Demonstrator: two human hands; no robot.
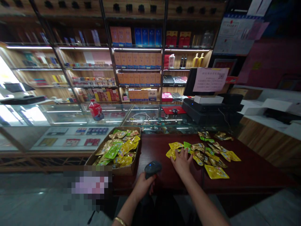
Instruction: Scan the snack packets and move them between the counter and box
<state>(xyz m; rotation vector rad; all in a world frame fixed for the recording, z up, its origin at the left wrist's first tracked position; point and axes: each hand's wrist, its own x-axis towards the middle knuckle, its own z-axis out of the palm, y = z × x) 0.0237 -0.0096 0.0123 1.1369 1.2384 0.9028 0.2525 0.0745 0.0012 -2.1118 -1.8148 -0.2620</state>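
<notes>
Starting at the cardbd box [125,170]: it sits on the dark red table [155,147], full of gold, green & yellow packets [114,149]. Red jug [95,108] is behind box, a bit L, on glass counter [51,110]. Just R of box, L hand [144,184] has fingers wrapped round handle of a dark scanner [152,169], blue light on its top. Further R of box, R hand [183,161] is spread over edge of the loose packets [216,172], fingers apart, nothing clasped; can't tell if fingertips press down. Loose packets run on to far R of box, same table. Step in hand: prob. picking/sorting loose packets, scanner ready. Next move likely calls for R fingers closing on one packet, keeping neighbours apart.
</notes>
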